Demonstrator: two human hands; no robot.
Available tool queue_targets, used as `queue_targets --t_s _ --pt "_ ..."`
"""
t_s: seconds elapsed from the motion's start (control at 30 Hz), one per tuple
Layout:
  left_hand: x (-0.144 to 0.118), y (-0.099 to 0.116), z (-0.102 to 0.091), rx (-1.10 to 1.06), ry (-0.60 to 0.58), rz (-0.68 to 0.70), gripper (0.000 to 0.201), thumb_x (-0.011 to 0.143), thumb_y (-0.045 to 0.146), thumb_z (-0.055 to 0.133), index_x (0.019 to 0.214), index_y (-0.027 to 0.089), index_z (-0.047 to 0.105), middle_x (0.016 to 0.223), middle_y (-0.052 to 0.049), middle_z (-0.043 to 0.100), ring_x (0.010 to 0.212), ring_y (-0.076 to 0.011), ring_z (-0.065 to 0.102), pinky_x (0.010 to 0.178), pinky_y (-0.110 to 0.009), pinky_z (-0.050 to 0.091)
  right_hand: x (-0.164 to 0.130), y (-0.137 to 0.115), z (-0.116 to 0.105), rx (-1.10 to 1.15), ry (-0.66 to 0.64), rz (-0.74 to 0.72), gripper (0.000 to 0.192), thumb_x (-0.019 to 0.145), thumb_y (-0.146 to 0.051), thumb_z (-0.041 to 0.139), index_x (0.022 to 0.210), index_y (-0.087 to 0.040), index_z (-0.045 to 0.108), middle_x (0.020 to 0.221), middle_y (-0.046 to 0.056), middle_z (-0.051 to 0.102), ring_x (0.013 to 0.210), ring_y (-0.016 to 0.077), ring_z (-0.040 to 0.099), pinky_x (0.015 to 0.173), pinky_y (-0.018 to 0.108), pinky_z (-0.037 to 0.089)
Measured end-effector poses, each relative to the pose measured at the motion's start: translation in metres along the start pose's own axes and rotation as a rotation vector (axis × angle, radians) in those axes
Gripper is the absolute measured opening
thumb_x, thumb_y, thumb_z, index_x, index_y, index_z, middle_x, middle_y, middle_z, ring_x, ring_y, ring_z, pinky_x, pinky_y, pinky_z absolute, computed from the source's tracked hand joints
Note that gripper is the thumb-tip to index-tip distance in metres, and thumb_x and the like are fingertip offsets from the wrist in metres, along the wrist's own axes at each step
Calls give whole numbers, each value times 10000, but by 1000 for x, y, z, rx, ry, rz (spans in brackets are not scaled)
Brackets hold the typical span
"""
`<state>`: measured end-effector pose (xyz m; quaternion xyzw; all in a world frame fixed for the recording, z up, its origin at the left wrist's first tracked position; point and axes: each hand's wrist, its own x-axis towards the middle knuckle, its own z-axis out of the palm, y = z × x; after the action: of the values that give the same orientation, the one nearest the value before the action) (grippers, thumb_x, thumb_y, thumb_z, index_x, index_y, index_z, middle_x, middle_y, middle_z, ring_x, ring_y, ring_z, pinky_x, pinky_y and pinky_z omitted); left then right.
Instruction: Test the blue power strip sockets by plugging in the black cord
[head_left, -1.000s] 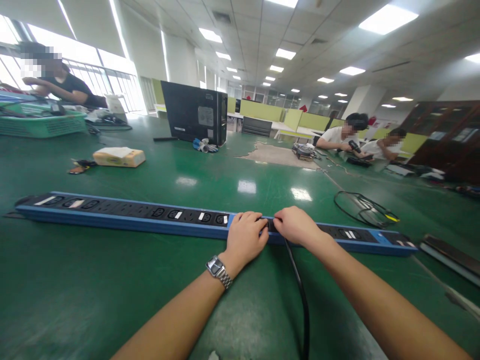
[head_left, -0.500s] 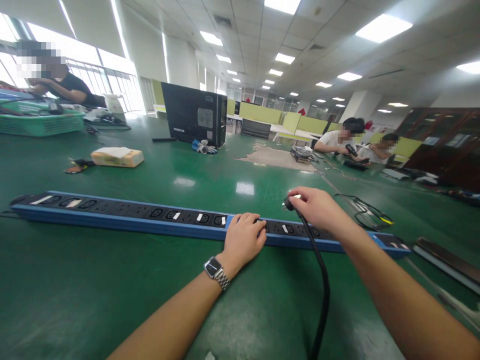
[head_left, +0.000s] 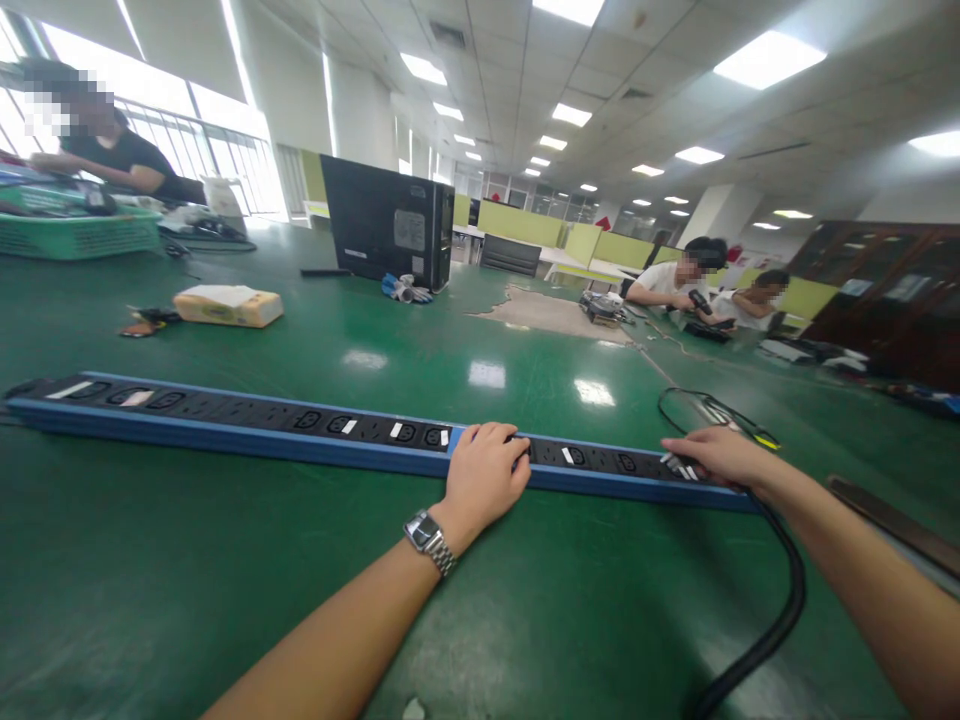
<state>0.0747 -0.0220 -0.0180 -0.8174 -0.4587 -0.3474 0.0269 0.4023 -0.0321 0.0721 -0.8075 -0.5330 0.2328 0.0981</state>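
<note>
A long blue and black power strip (head_left: 247,437) with rows of sockets and small white labels lies across the green table. My left hand (head_left: 491,470), with a watch (head_left: 429,538) on its wrist, is laid over the middle of the strip, its fingers curled over the far edge. My right hand (head_left: 724,455) pinches a power plug (head_left: 681,466) just above the sockets near the strip's right end. The plug's metal pins point left and down; its body is mostly hidden by my fingers. From it a thick black cord (head_left: 793,590) loops down to the bottom edge.
Behind the strip lie a yellow tissue pack (head_left: 229,306), gloves (head_left: 406,289) and a black computer case (head_left: 382,220). A green basket (head_left: 75,238) stands far left. Coiled cable (head_left: 675,400) lies beyond my right hand. One person sits at left, two others at far right.
My right hand has moved right and lower with the plug, from above the strip's right half to close over its right-end sockets. The left hand keeps its place on the strip.
</note>
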Motion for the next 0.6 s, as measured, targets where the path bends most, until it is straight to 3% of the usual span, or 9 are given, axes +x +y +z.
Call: queue_targets --t_s 0.07,0.17,0.27,0.6 --pt "0 0 0 3 5 4 242 884 273 533 1037 242 718 1153 -49 681 1097 -219 585 978 -413 405 3 -3 4 -204 23 -98 427 793 -561 536 660 -170 644 572 36 591 482 133 514 457 252 350" --pt "-1 -1 1 4 12 11 240 885 273 534 1037 239 717 1150 -47 682 1093 -220 585 977 -414 408 9 -10 8 -388 85 -179 401 790 -535 543 746 -176 715 693 64 685 666 188 626 562 257 408" --pt "0 -1 1 3 14 12 239 884 276 538 1039 240 717 1149 -46 682 1096 -222 582 977 -413 410 14 -14 11 -498 98 -174 447 797 -570 515 825 -180 732 716 80 702 705 218 648 570 279 403" --pt "0 -1 0 6 -12 19 259 897 283 521 1068 236 709 1172 -49 676 1112 -215 579 990 -414 404 30 -21 15 -580 -31 -102 449 822 -575 489 711 -186 685 674 99 691 636 210 659 581 292 437"
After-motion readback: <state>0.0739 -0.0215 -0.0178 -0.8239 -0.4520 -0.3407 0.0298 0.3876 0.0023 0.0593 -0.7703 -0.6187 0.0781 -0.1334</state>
